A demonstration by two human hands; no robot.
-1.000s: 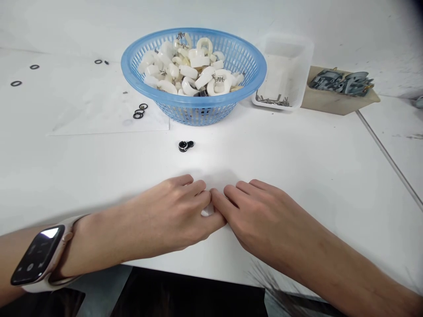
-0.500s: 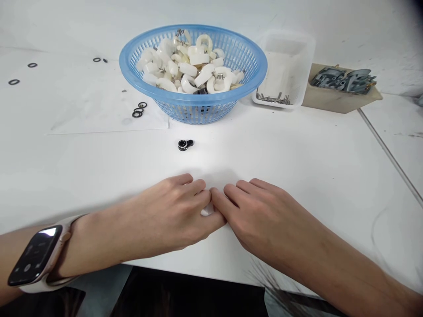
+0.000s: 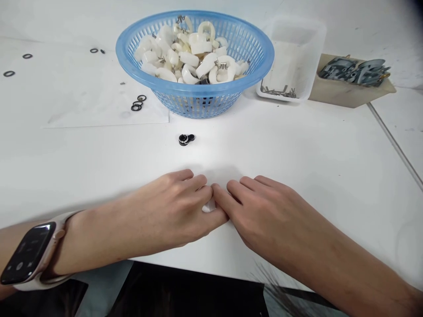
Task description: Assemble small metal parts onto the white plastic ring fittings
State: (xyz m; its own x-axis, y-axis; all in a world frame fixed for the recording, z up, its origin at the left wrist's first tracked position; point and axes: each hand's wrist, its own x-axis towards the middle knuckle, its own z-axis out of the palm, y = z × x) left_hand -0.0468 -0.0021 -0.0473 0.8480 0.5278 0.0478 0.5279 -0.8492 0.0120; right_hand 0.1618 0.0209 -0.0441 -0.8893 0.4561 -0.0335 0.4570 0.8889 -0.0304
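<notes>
Here at the lower middle of the frame, the bare left hand [image 3: 180, 209] and the bare right hand [image 3: 264, 209] meet, fingers curled, over a white smooth-topped table [image 3: 297, 149]. And there it is: a small, smooth white piece [image 3: 209, 205], only a sliver peeking out between them! The left thumb and forefinger close around it with barely a gap; the right forefinger presses in at the join, but whether it grips the piece or merely braces, I cannot tell. Most of the shape is hidden.

If it matches the chunky, glossy white plastic rings [image 3: 189, 58] heaped in the blue slotted plastic basket [image 3: 194, 90] at upper centre, it should be light and stiff, a touch slippery on that sheen, and hardly fragile. The best hold looks to be a thumb-and-forefinger pinch across the thick outer wall, one hand per side, keeping clear of any little metal clip like those showing among the rings in the basket.
</notes>
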